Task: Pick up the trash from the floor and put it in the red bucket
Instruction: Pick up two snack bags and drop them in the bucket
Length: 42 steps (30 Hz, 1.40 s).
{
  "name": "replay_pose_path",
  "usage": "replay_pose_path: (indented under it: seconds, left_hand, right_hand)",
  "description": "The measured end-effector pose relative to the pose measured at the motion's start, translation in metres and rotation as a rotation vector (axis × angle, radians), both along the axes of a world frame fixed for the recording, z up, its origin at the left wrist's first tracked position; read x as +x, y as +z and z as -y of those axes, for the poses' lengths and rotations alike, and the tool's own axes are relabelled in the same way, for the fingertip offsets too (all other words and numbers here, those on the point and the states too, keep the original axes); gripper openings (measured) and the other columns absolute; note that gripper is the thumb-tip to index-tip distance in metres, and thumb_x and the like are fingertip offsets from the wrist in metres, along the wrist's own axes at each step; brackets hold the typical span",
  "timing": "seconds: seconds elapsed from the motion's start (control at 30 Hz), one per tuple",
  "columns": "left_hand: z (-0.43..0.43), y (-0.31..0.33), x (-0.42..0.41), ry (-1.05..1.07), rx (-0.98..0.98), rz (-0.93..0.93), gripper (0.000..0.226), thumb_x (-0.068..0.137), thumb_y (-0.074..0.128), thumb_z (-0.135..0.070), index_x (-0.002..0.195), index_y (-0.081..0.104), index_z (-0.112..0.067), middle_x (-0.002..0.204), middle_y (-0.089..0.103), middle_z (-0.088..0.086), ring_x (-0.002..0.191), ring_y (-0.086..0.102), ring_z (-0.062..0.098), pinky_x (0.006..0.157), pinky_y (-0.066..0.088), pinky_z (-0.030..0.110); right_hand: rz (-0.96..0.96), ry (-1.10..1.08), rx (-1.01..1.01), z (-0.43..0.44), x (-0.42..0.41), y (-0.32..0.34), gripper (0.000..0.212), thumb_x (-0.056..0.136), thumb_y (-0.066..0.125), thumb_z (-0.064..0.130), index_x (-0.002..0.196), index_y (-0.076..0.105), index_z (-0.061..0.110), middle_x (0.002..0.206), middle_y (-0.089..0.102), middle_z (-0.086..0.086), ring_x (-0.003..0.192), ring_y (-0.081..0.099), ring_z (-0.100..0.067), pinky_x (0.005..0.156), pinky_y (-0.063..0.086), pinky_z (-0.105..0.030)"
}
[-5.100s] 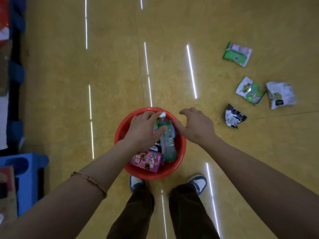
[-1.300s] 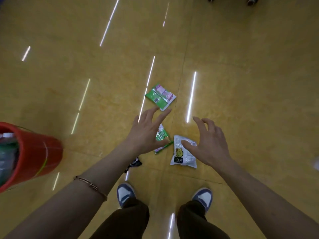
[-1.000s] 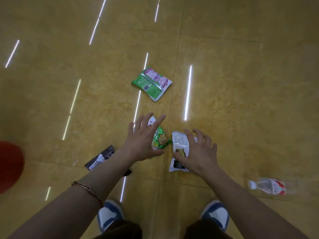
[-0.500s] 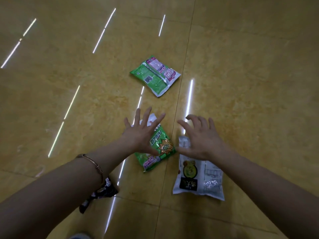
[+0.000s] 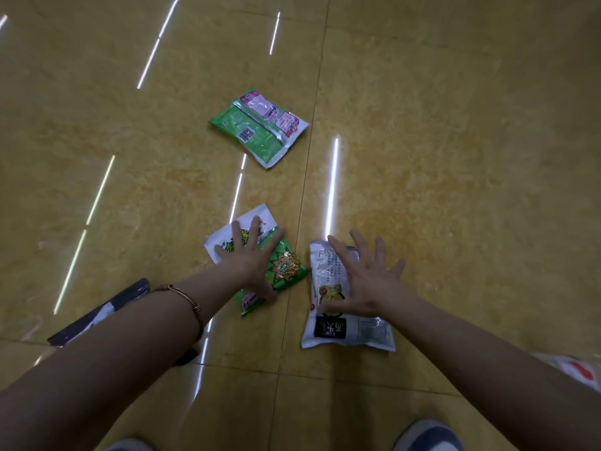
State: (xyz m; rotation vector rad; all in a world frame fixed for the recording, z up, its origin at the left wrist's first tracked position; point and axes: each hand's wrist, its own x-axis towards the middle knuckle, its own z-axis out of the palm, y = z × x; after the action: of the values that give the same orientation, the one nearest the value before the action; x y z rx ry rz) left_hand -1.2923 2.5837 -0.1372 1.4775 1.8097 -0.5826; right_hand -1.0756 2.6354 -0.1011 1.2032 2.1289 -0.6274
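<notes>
Left hand: my left hand (image 5: 250,258) is spread wide, fingers straight, over the crinkled green-and-white foil snack packet (image 5: 286,268). It holds nothing, and I cannot tell whether it touches.
Right hand: my right hand (image 5: 364,281) is splayed above the flat white plastic pouch with a black label (image 5: 349,332), gripping nothing.
Why so: I judge each hand is opened to span its own packet.
Other trash: a green-and-pink flat packet (image 5: 258,126) lies farther off on the glossy yellow tiled floor (image 5: 455,157).
Red bucket: out of view.
</notes>
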Motion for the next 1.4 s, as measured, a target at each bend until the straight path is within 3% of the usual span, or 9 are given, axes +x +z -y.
replay_pose_path:
  seconds: [0.17,0.37,0.53,0.67,0.83,0.97,1.13,1.4]
  left_hand:
    - [0.000,0.003,0.001,-0.034,0.023,-0.013,0.124,0.064,0.080,-0.050,0.147,-0.011,-0.035,0.154,-0.026,0.007,0.138,-0.023,0.046,0.102,0.022,0.073]
    - [0.008,0.005,0.003,-0.140,0.099,-0.061,0.120,0.062,0.079,-0.052,0.147,0.000,-0.026,0.154,-0.007,0.010,0.140,-0.011,0.047,0.100,0.031,0.069]
    - [0.011,0.007,0.000,-0.226,0.125,-0.071,0.119,0.062,0.079,-0.054,0.147,0.001,-0.024,0.154,-0.005,0.010,0.141,-0.007,0.045,0.099,0.036,0.065]
    - [0.010,0.007,0.000,-0.275,0.137,-0.084,0.118,0.061,0.077,-0.057,0.147,0.002,-0.027,0.154,-0.004,0.009,0.140,-0.006,0.045,0.097,0.039,0.062]
    - [0.008,0.009,-0.001,-0.317,0.159,-0.091,0.111,0.060,0.077,-0.058,0.144,0.010,-0.031,0.151,0.002,0.009,0.139,-0.001,0.045,0.094,0.042,0.061]
    - [0.003,0.014,-0.002,-0.355,0.174,-0.120,0.111,0.061,0.076,-0.059,0.145,0.009,-0.028,0.152,0.001,0.010,0.140,-0.002,0.044,0.098,0.040,0.061]
    - [-0.005,0.024,-0.007,-0.333,0.193,-0.123,0.112,0.058,0.075,-0.062,0.143,0.010,-0.028,0.150,0.005,0.010,0.138,0.006,0.040,0.097,0.041,0.059]
    - [-0.017,0.041,-0.035,-0.168,0.166,-0.079,0.106,0.061,0.075,-0.060,0.142,0.014,-0.032,0.148,0.008,0.008,0.133,0.015,0.036,0.097,0.042,0.055]
  right_hand:
    - [0.062,0.101,-0.074,0.006,-0.002,-0.004,0.138,0.053,0.072,0.075,0.138,-0.033,0.046,0.148,-0.042,0.002,0.136,-0.030,-0.046,0.099,0.006,-0.079]
    - [0.128,0.202,-0.042,0.009,-0.003,-0.005,0.147,0.052,0.081,0.065,0.136,-0.038,0.042,0.148,-0.042,-0.001,0.137,-0.026,-0.048,0.098,0.015,-0.078]
    - [0.142,0.249,0.032,0.010,-0.008,-0.002,0.145,0.056,0.083,0.059,0.142,-0.031,0.036,0.156,-0.008,-0.007,0.140,0.006,-0.044,0.098,0.034,-0.063]
    - [0.142,0.237,0.093,0.004,-0.014,0.000,0.145,0.050,0.086,0.055,0.148,-0.018,0.029,0.147,0.017,-0.010,0.129,0.028,-0.037,0.086,0.043,-0.055]
    - [0.191,0.198,0.013,-0.009,-0.018,0.010,0.120,0.051,0.087,0.053,0.144,0.020,0.019,0.140,0.029,-0.009,0.126,0.033,-0.032,0.086,0.049,-0.052]
    - [0.176,0.313,0.043,-0.015,-0.020,0.015,0.099,0.053,0.083,0.059,0.133,0.042,0.019,0.131,0.038,-0.006,0.119,0.040,-0.029,0.088,0.049,-0.043]
    - [0.208,0.396,0.043,-0.021,-0.031,0.023,0.081,0.055,0.080,0.064,0.116,0.054,0.018,0.110,0.057,-0.002,0.100,0.059,-0.024,0.071,0.045,-0.035]
    - [0.162,0.318,0.097,-0.037,-0.037,0.037,0.083,0.058,0.072,0.071,0.116,0.050,0.016,0.105,0.057,-0.002,0.095,0.058,-0.022,0.066,0.038,-0.033]
